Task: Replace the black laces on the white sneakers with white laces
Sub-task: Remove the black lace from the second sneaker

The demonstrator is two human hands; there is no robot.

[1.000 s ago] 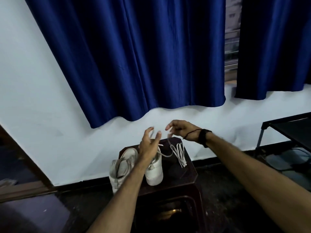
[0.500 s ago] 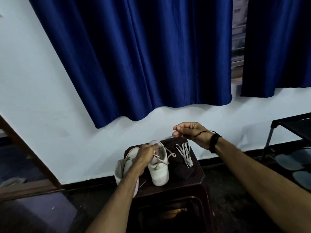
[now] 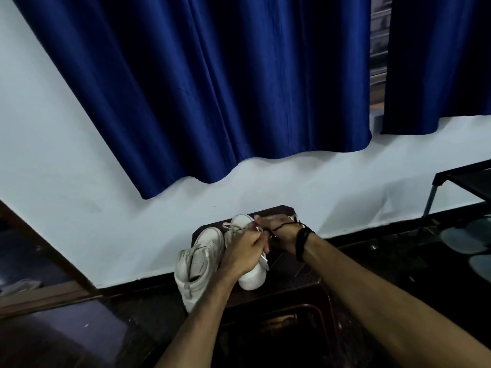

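Both arms reach forward and down to a dark stool (image 3: 297, 277) that stands against a white wall (image 3: 79, 181) under blue curtains (image 3: 212, 88). Two white sneakers sit side by side on the stool top. The left sneaker (image 3: 196, 264) lies at the stool's left edge, its heel hanging a little over the front. The right sneaker (image 3: 251, 274) stands just beside it, with both hands over its lacing area.

The left hand (image 3: 243, 252) rests on top of the right sneaker, back of the hand up, fingers curled inward and pinching a white lace (image 3: 233, 229) near the shoe's tongue. The right hand (image 3: 279, 235) comes in from the right with the wrist bent, fingers curled down to meet the left hand; it seems to pinch the same lace, though its fingertips are hidden behind the left hand. A black wristband (image 3: 301, 243) wraps the right wrist. A metal rack (image 3: 435, 187) stands at the far right
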